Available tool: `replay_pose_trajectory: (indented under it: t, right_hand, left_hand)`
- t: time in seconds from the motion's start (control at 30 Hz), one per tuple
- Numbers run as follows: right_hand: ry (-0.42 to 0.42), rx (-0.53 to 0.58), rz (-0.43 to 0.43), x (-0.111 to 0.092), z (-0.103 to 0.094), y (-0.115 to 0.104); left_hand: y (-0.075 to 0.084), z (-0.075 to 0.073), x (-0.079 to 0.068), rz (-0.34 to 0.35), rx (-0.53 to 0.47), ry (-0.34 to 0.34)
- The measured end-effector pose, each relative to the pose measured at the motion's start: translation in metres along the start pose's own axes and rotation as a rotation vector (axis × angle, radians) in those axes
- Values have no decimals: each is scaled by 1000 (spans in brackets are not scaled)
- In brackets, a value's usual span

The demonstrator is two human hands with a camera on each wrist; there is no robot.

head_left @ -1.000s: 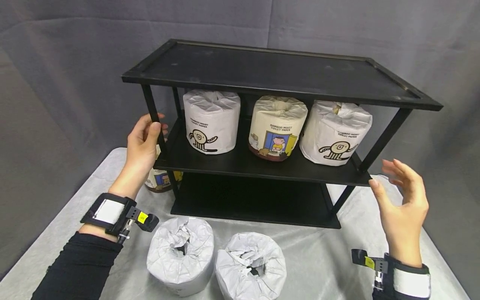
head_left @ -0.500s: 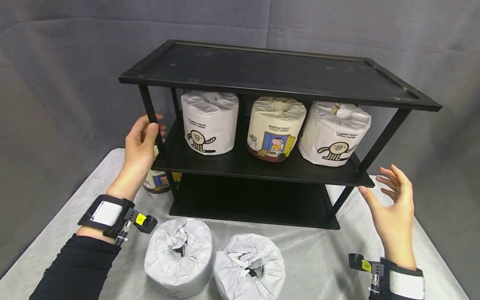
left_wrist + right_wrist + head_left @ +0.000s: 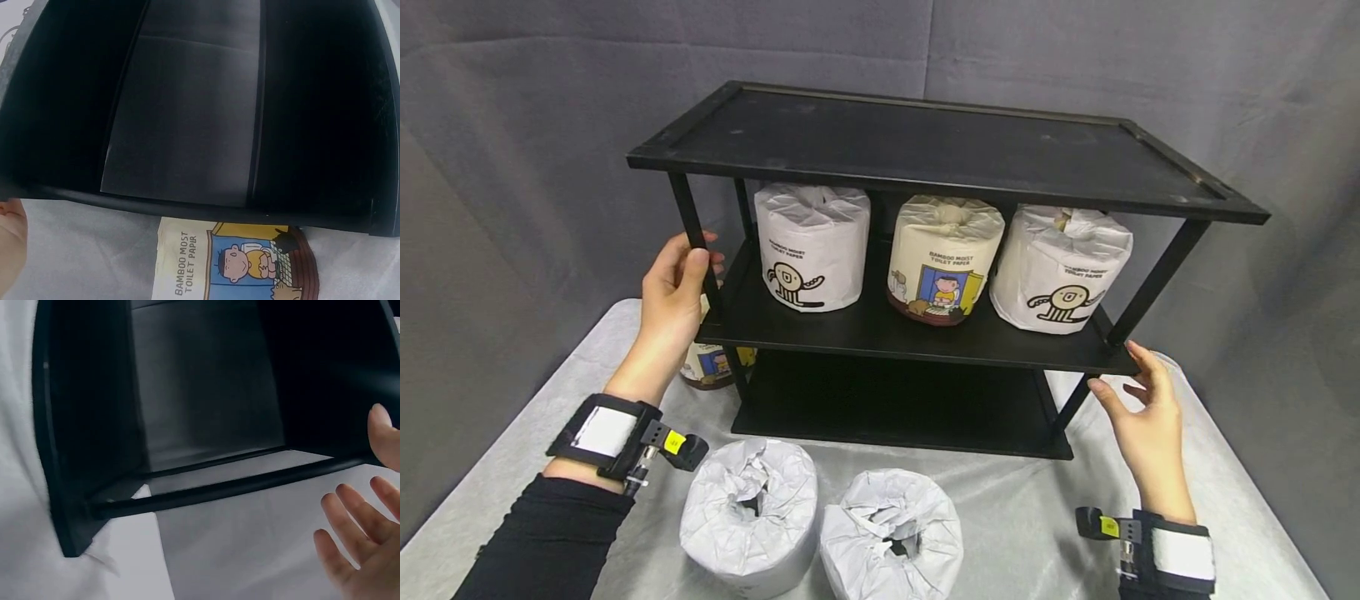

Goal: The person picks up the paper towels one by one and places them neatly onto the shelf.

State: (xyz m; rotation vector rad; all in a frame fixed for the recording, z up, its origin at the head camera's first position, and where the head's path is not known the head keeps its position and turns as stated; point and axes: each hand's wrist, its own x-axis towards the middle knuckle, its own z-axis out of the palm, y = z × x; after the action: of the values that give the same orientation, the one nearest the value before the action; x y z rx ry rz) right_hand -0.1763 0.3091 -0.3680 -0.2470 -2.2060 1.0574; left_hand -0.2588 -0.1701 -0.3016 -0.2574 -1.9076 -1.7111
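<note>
A black tiered shelf rack (image 3: 880, 342) stands on the covered table. My left hand (image 3: 672, 304) grips its front left post, thumb in front and fingers behind. Near the right corner of the middle shelf is my right hand (image 3: 1142, 417), thumb beside the shelf's edge and fingers spread apart. In the right wrist view those fingers (image 3: 350, 519) are loosely bent, with a gap to the thumb. The middle shelf bears a white wrapped toilet roll (image 3: 812, 250) at left, a cream one (image 3: 946, 258) with a cartoon picture in the middle, and another white one (image 3: 1060, 271) at right.
Two wrapped toilet rolls stand in front of the rack, one at left (image 3: 748, 517) and one at right (image 3: 891, 537). Partly hidden behind my left hand and the rack is another cartoon-printed roll (image 3: 707, 367). A grey curtain (image 3: 1037, 50) hangs behind.
My right hand has moved left and inward to the rack's right corner. My left hand keeps its grip on the post. The whole scene has shifted slightly left in view.
</note>
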Motion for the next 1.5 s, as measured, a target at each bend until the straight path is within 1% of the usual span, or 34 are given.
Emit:
replay_pose_trajectory:
  t: [0.2,0.33,0.43,0.57,0.63,0.73,0.83,0.87,0.93,0.97,1.07,1.1,1.13,1.17,1.23,1.3,1.37,1.4,1.5]
  right_hand:
    - [-63,-24,42,-2,15,6]
    - [-94,13,53,-4,25,10]
    - [-93,42,54,-5,32,13]
    - [-54,39,53,-6,39,20]
    - [-19,34,50,-7,41,23]
    - [42,69,33,-7,43,27]
    - [97,136,21,-6,47,31]
    - [113,159,20,-7,46,28]
    - [134,195,18,-8,49,29]
    - [142,202,17,-8,50,30]
    - [153,207,15,-10,53,28]
    - [156,210,12,-10,55,32]
    - [160,204,13,-11,56,31]
    - [165,199,12,-11,56,30]
    - [172,201,17,-12,57,29]
    - [179,204,21,-12,57,29]
    - [185,213,25,-12,57,30]
    - [188,219,26,-11,56,30]
    - [195,224,27,-10,54,30]
  left_hand:
    - [1,0,-2,-6,-11,11]
    - [3,1,-2,-4,1,16]
    - [4,2,-2,-5,26,13]
    - [7,2,-4,-34,54,-10]
    - [9,2,-5,-54,70,-30]
    - [14,0,-6,-71,96,-64]
    - [20,-4,-6,-92,59,-83]
    - [23,-5,-6,-100,45,-87]
    - [27,-8,-8,-124,27,-105]
    - [29,-10,-9,-132,10,-115]
    - [31,-18,-13,-142,9,-161]
    - [32,-20,-14,-143,15,-176]
    - [32,-23,-15,-137,17,-192]
    - [33,-25,-16,-138,39,-207]
    - [36,-28,-19,-137,128,-239]
    - [39,-30,-22,-136,239,-263]
    - [42,-31,-26,-128,330,-285]
    - [43,-31,-27,-121,355,-289]
    - [46,-34,-34,-100,389,-290]
